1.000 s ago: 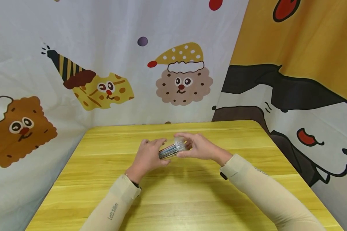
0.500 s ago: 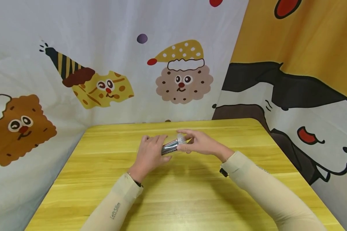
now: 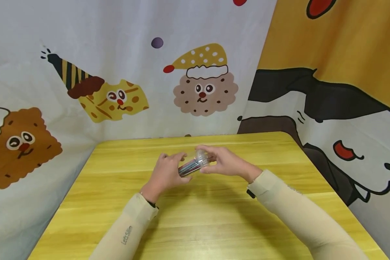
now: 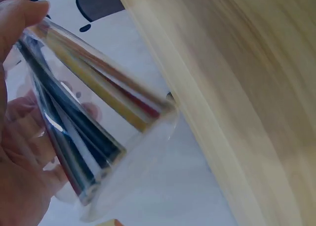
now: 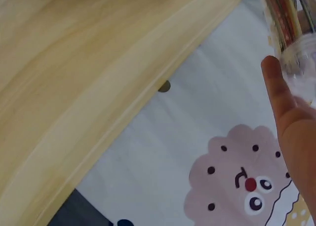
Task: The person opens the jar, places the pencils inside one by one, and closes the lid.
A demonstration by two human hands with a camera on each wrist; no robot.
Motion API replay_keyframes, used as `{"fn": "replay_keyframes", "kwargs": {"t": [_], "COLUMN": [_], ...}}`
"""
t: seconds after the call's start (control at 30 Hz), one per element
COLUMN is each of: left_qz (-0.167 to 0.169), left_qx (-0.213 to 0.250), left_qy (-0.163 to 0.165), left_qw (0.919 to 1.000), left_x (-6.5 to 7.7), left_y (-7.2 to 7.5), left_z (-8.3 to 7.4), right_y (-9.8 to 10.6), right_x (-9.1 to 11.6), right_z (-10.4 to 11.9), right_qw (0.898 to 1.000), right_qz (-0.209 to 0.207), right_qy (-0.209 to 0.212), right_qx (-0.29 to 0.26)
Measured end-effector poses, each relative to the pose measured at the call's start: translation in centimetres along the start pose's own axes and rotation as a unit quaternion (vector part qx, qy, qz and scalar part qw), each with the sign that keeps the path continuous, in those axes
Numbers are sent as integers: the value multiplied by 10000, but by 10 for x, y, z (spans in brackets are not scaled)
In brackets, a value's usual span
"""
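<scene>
Over the back half of the table, a clear plastic tube [image 3: 189,168] of several slim coloured pencils is held tilted, its right end higher. My left hand [image 3: 165,172] grips its lower left end, thumb and fingers on either side. In the left wrist view, dark, yellow and red pencils [image 4: 84,112] show through the wall. A clear ribbed lid [image 3: 202,159] is at the tube's right end, with the fingers and thumb of my right hand [image 3: 226,161] around it. The right wrist view catches the lid [image 5: 298,63] only at its edge, beside one finger.
A yellow wood-grain table [image 3: 195,224] lies under both hands. Behind it hangs a white curtain [image 3: 123,43] printed with cartoon biscuits and cheese. An orange, black and white printed cloth [image 3: 328,47] hangs at the right.
The tube rose slightly and came down a little again, staying between both hands. My right fingers have shifted around the lid, and more of it now shows. The head view has drifted slightly.
</scene>
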State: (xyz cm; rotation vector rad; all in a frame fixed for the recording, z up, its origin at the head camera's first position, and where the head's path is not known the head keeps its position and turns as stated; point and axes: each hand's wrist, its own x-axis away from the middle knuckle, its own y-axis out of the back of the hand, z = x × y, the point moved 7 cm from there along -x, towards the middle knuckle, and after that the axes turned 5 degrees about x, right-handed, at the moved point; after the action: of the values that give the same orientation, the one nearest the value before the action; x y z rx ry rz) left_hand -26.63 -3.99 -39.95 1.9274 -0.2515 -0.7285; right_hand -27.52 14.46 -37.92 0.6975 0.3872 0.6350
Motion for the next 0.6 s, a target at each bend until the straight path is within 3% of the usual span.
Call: {"fn": "replay_keyframes", "kwargs": {"t": [0.27,0.43,0.6], "left_qz": [-432,-499,-558], "left_qx": [-159,-397,-677], "left_qy": [-244,-244,-313], "left_qw": [9986,9977,9957], "left_x": [3,5,7], "left_y": [2,2,-1], "left_z": [-2,-2,-2], "right_y": [-3,-6,-11], "right_x": [0,0,1], "right_z": [-9,-14,-21], "right_qw": [9984,9979,9950], "right_qz": [244,100,-19], "right_qy": [-271,-452,-900], "right_qx": [-435,-450,-429]}}
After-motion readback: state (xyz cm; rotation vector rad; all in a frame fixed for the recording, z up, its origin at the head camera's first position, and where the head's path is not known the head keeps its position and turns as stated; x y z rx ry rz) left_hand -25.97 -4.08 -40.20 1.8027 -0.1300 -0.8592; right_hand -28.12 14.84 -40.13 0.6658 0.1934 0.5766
